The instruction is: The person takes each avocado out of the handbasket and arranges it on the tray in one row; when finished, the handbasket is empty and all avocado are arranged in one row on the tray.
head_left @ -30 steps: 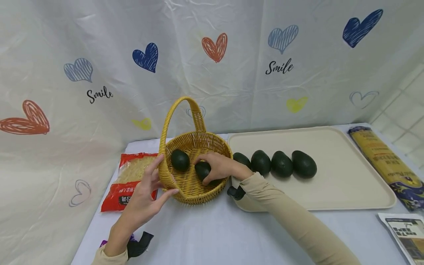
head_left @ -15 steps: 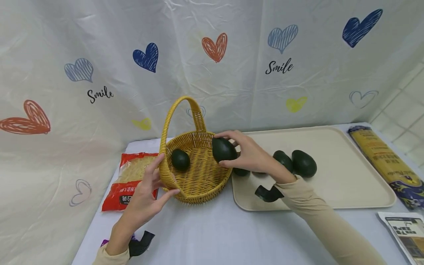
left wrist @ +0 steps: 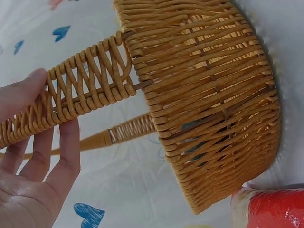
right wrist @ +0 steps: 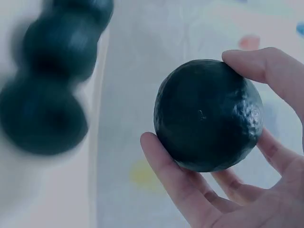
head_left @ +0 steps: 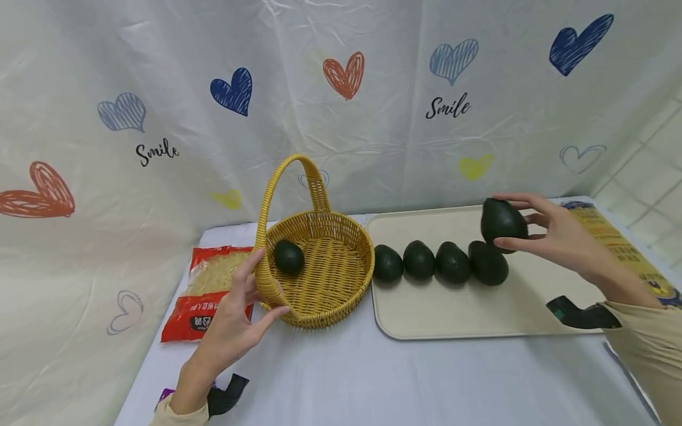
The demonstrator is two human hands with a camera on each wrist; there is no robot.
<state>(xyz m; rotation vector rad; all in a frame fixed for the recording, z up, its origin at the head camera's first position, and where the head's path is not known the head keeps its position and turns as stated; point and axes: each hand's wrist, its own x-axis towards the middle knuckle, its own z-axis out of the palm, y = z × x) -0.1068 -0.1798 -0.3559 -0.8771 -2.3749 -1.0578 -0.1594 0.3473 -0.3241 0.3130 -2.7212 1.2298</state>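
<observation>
White cloth printed with hearts and "Smile" is hanging behind a pale table (head_left: 341,378), and I am reading the scene from the left edge across.

Far left, a red noodle packet (head_left: 205,293) is lying flat on the table, just beside the basket. My left hand (head_left: 234,322) is steadying the wicker basket (head_left: 319,307): thumb and fingers are resting against the near foot of the handle and the rim, fingers mostly straight rather than wrapped round; the left wrist view is showing the same, fingertips pressing along the woven handle (left wrist: 80,95). One avocado (head_left: 289,257) is sitting inside the basket, toward its left wall.

Right of the basket, a beige tray (head_left: 533,313) is carrying a row of four avocados (head_left: 437,263), touching or nearly touching one another, starting at the tray's left edge.

Further right, my right hand (head_left: 554,236) is gripping a fifth avocado (head_left: 501,220), thumb and fingers curled round it, holding it in the air just above the right end of the row. The right wrist view is confirming a firm fingertip grip (right wrist: 209,114).

Judgement: four are transferred to the tray, one is in transit and about to join the row, one is remaining in the basket.

At the far right edge, a yellow packet (head_left: 613,236) is lying along the tray.
</observation>
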